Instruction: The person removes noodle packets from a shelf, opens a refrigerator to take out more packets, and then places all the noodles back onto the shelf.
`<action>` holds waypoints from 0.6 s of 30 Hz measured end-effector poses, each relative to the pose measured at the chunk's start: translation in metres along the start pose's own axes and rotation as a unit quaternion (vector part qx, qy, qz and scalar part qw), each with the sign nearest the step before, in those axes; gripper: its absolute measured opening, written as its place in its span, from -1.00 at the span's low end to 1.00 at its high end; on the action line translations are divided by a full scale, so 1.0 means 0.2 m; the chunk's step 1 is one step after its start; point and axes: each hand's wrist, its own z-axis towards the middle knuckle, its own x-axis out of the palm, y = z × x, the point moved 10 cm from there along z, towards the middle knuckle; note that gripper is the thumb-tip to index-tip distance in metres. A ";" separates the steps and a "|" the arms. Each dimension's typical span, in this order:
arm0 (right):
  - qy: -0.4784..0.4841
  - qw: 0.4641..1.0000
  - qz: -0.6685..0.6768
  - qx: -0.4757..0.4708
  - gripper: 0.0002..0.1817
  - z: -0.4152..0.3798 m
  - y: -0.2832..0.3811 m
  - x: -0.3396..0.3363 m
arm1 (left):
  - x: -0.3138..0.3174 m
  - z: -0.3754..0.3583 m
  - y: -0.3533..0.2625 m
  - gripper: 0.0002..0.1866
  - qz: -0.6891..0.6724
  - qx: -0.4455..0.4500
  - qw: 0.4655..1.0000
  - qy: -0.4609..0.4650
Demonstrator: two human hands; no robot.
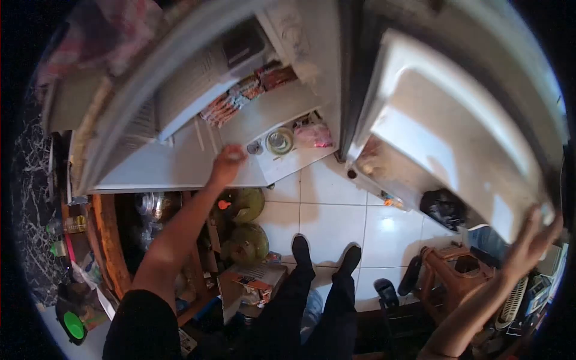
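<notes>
An open refrigerator has a pale interior (180,162). My left hand (230,162) reaches into it, low over its bottom surface. The fingers look curled, but blur hides what they hold, if anything. Close beside them is a small clear container (255,147). Farther right are a round glass jar (279,141) and a pink plastic packet (313,135). Along a shelf lies a row of red and white sachets (234,103). On the right, my right hand (531,243) grips the outer edge of the swung-open refrigerator door (456,120).
Green round fruits (249,235) and an open cardboard box (252,291) sit on the floor at left. A black plastic bag (443,209) is at the door's lower part. A brown stool (450,270) and slippers (387,293) stand at right. My feet are on white tiles (333,222).
</notes>
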 end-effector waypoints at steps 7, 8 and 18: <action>0.111 0.953 0.279 -0.047 -0.57 -0.60 0.56 0.25 | -0.50 0.67 0.21 -0.37 0.026 -0.074 0.956 -0.283; 0.191 0.921 0.338 -0.026 -0.60 -0.70 0.68 0.38 | -0.54 0.67 0.21 -0.38 0.039 -0.086 0.948 -0.303; 0.473 0.689 0.549 0.014 -0.76 -1.23 1.43 0.84 | -0.61 0.93 0.53 -0.61 -0.231 -0.184 0.949 -0.108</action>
